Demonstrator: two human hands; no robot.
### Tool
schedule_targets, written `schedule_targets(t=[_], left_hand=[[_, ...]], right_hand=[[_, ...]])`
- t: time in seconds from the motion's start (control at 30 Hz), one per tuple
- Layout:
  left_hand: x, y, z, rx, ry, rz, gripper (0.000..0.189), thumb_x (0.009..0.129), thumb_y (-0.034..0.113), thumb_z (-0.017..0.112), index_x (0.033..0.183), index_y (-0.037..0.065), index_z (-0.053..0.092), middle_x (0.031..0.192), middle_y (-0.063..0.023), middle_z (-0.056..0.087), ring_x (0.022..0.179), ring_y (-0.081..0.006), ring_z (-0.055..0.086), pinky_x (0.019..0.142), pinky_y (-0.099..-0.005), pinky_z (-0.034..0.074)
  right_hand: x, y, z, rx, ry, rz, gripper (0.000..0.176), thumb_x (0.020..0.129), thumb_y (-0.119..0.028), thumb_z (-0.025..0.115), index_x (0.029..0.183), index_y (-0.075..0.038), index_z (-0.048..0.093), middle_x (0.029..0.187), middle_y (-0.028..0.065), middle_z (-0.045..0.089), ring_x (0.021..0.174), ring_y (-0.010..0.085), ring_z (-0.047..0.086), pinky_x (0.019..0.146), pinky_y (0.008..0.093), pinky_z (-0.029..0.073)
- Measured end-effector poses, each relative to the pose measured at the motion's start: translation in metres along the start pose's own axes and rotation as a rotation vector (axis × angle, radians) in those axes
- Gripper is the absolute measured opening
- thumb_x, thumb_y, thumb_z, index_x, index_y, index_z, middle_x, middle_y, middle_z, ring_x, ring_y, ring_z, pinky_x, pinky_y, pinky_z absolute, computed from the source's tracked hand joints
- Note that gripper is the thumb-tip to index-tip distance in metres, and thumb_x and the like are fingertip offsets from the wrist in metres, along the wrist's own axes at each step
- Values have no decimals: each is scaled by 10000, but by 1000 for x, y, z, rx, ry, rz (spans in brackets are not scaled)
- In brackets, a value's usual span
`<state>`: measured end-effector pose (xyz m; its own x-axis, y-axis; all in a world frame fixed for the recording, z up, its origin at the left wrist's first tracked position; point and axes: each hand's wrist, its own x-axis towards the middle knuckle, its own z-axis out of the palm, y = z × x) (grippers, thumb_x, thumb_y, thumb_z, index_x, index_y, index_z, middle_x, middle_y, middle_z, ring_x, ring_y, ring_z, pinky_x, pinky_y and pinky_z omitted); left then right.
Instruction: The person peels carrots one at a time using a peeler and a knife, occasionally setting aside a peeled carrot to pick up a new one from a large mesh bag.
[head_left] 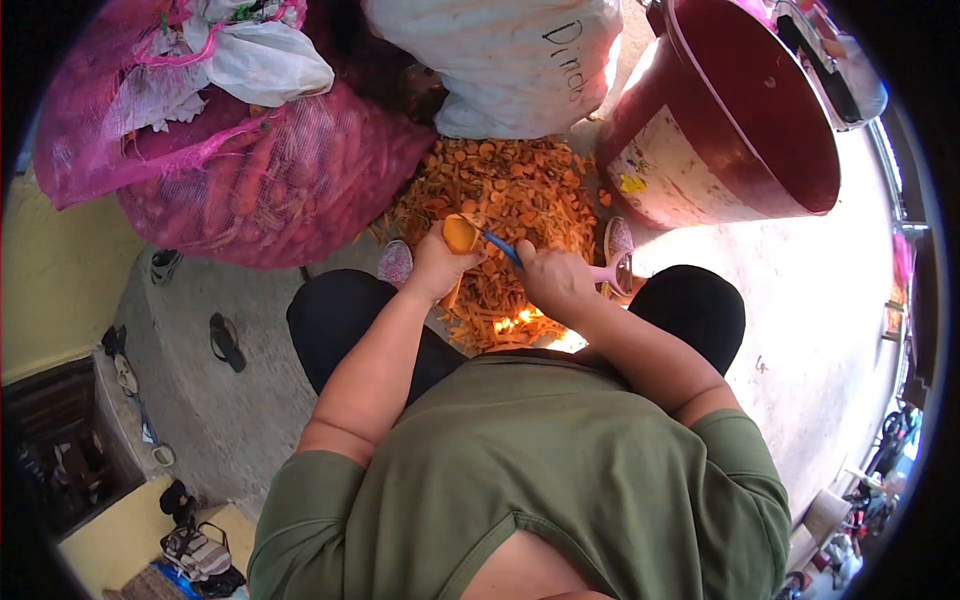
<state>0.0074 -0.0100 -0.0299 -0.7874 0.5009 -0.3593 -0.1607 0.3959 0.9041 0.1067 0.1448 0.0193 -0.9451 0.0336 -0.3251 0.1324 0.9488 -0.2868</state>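
My left hand (436, 266) is closed around a carrot (460, 235), whose round, cut-looking end faces up. In my right hand (556, 284) is a knife with a blue handle (503, 247); its blade reaches to the carrot's end, and its tip is hard to make out. A peeler with a pink handle (609, 275) also sticks out from the right side of that hand. Below both hands, a heap of carrot peelings and cut pieces (510, 180) covers the floor between my feet.
A pink mesh sack full of carrots (290, 180) stands at the left. Behind the heap is a white sack (500, 60) with dark lettering. A large dark red bucket (680, 130) stands at the right. One sandal (227, 341) lies on the concrete floor (200, 420).
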Motion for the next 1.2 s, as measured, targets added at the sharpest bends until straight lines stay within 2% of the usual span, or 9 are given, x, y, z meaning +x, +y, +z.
schedule_targets(t=[0.3, 0.37, 0.47, 0.57, 0.67, 0.77, 0.87, 0.97, 1.2], left_hand=[[1, -7, 3, 112, 25, -1, 430, 616, 100, 717, 970, 3, 493, 863, -87, 582, 799, -191, 565, 719, -294, 436], [-3, 2, 3, 149, 20, -40, 403, 621, 79, 696, 963, 2, 498, 861, -90, 585, 792, -194, 566, 716, -296, 437], [-1, -4, 1, 219, 20, 47, 342, 640, 34, 662, 943, 16, 504, 821, -31, 551, 769, -130, 534, 691, -251, 426], [-6, 6, -2, -130, -73, 8, 310, 637, 31, 651, 914, 29, 511, 779, -29, 548, 710, -128, 538, 647, -257, 438], [-14, 28, -15, -387, -457, -132, 265, 650, 19, 632, 885, 44, 513, 732, -24, 535, 634, -118, 532, 577, -262, 446], [-13, 21, -14, -366, -325, -102, 228, 665, 11, 612, 866, 53, 514, 696, -20, 520, 585, -109, 520, 525, -263, 442], [-11, 23, -14, -348, -269, -152, 218, 673, 1, 602, 869, 44, 516, 712, -22, 523, 587, -111, 518, 522, -261, 437], [-7, 17, -9, -270, -187, -110, 218, 679, 4, 601, 879, 36, 520, 740, -20, 532, 605, -110, 519, 537, -256, 430], [-7, 15, -5, -191, -148, -151, 252, 667, 25, 617, 901, 30, 524, 760, -14, 537, 652, -107, 521, 577, -243, 416]], right_hand=[[-1, -6, -1, 1, -13, 38, 135, 813, -174, 412, 832, -45, 445, 636, 135, 591, 598, 285, 598, 506, 381, 453], [2, -2, 7, 25, 8, 25, 197, 823, -241, 436, 801, -46, 446, 622, 131, 584, 565, 285, 589, 483, 389, 445], [5, 0, 4, -15, -5, -1, 150, 811, -190, 419, 807, -47, 461, 649, 134, 592, 601, 282, 598, 507, 390, 456], [13, 17, 15, -56, 14, 3, 117, 801, -146, 409, 802, -47, 471, 639, 121, 597, 586, 274, 602, 497, 383, 462], [25, 57, 55, -37, 112, 37, 165, 811, -216, 443, 778, -55, 458, 594, 98, 590, 513, 246, 590, 446, 372, 447], [23, 54, 49, -33, 192, 46, 238, 816, -305, 469, 771, -72, 453, 582, 92, 579, 515, 225, 586, 448, 360, 438], [15, 37, 36, -43, 302, -5, 194, 800, -265, 484, 773, -76, 452, 560, 78, 564, 498, 235, 575, 431, 347, 427], [5, 20, 19, -53, 296, -172, 137, 780, -213, 482, 780, -81, 450, 582, 77, 568, 518, 233, 577, 427, 347, 415], [0, 4, 9, -167, 166, -78, 93, 777, -171, 444, 802, -82, 455, 647, 73, 590, 577, 236, 590, 511, 383, 430]])
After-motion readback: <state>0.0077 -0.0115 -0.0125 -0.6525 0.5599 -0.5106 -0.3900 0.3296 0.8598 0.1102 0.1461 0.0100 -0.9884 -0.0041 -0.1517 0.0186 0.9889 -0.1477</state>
